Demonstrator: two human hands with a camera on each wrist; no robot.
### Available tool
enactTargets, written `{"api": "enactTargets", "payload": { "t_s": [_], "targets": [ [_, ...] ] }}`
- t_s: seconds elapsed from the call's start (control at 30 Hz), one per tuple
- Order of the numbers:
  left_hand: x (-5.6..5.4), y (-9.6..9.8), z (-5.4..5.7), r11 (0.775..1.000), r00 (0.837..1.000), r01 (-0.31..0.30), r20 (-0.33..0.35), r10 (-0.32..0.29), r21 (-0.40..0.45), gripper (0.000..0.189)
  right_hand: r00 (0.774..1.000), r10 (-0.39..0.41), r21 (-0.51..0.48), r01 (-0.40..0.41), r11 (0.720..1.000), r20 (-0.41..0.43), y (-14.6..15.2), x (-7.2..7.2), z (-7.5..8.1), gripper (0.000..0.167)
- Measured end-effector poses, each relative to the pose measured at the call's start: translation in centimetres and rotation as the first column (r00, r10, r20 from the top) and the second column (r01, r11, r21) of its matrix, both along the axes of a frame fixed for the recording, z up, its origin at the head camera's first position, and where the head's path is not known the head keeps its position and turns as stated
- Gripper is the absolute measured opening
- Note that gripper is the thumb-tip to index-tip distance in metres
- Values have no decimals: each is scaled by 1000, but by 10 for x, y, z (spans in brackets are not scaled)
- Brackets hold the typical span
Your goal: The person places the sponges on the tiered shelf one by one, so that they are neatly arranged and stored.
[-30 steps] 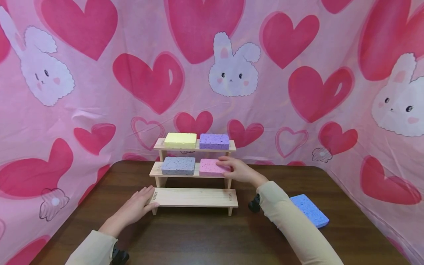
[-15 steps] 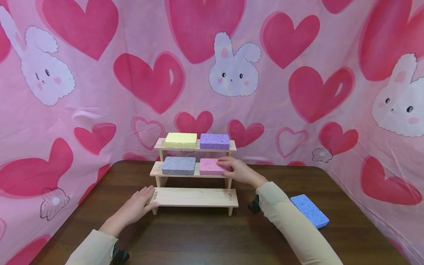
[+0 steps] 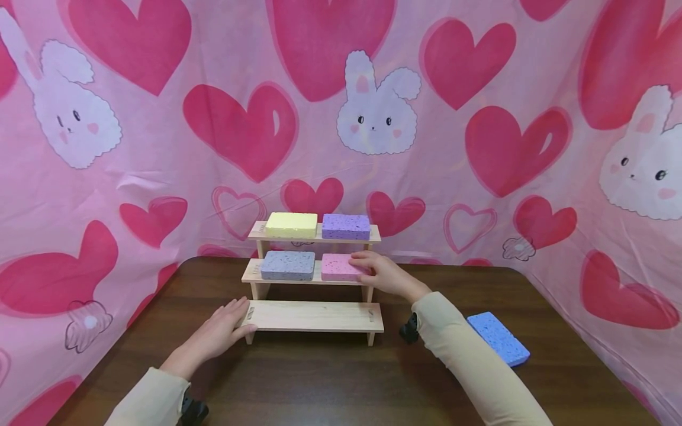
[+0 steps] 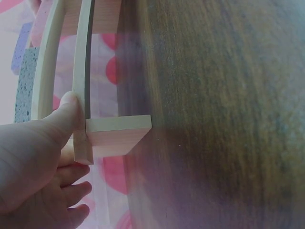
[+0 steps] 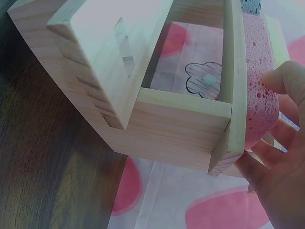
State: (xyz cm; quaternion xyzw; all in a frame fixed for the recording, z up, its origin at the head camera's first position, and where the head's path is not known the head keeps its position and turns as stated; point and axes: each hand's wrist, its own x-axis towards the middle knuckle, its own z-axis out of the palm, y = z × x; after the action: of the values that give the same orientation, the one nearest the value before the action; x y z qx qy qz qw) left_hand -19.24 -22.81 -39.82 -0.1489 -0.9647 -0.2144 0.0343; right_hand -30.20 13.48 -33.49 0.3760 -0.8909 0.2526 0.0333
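A three-tier wooden display stand (image 3: 317,316) is on the table. My left hand (image 3: 210,334) grips the left end of its lowest shelf, thumb along the front edge; in the left wrist view the other fingers bend behind that end. My right hand (image 3: 388,274) holds the right end of a pink sponge (image 3: 337,267) on the middle shelf, thumb on its front face. Left of it lies a grey-blue sponge (image 3: 288,265). A yellow sponge (image 3: 290,225) and a purple sponge (image 3: 346,227) sit side by side on the top shelf.
A bright blue sponge (image 3: 499,339) lies on the dark wooden table (image 3: 319,384), beside my right forearm. A pink cloth (image 3: 309,148) printed with hearts and rabbits hangs behind the table and along both sides.
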Motion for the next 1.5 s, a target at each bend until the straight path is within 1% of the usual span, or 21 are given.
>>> {"api": "enactTargets", "payload": {
  "t_s": [0.23,0.4,0.47,0.57,0.7,1.07,1.17,1.3,1.5],
  "targets": [
    [-2,0,-1,1000,1000,2,-6,-2,-1,70,1000,-13,-2,13,1000,7,0,1,1,45],
    [-2,0,-1,1000,1000,5,-15,-5,-6,68,1000,-17,-6,17,1000,-27,4,2,0,46],
    [-2,1,-1,1000,999,14,-30,-15,-11,67,999,-21,-9,21,1000,-40,7,2,-1,47],
    [-1,1,0,1000,998,26,-52,-26,-15,64,999,-32,-47,30,998,-30,11,5,-1,47],
    [0,2,0,999,997,33,-68,-34,-20,63,999,-34,-96,30,995,-40,18,10,0,47],
    [-1,1,1,999,998,30,-57,-31,-24,65,989,-1,-157,-22,987,-147,35,23,-1,41],
    [-2,1,1,999,999,23,-48,-24,-22,65,986,-5,-164,-22,986,-164,40,27,-2,44],
    [-2,0,0,1000,999,20,-45,-21,-20,66,989,-24,-163,-1,987,-147,48,32,-3,48],
    [-3,0,-1,999,998,22,-54,-23,-23,65,994,-47,-157,31,987,-96,62,42,-7,50]
  ]
}}
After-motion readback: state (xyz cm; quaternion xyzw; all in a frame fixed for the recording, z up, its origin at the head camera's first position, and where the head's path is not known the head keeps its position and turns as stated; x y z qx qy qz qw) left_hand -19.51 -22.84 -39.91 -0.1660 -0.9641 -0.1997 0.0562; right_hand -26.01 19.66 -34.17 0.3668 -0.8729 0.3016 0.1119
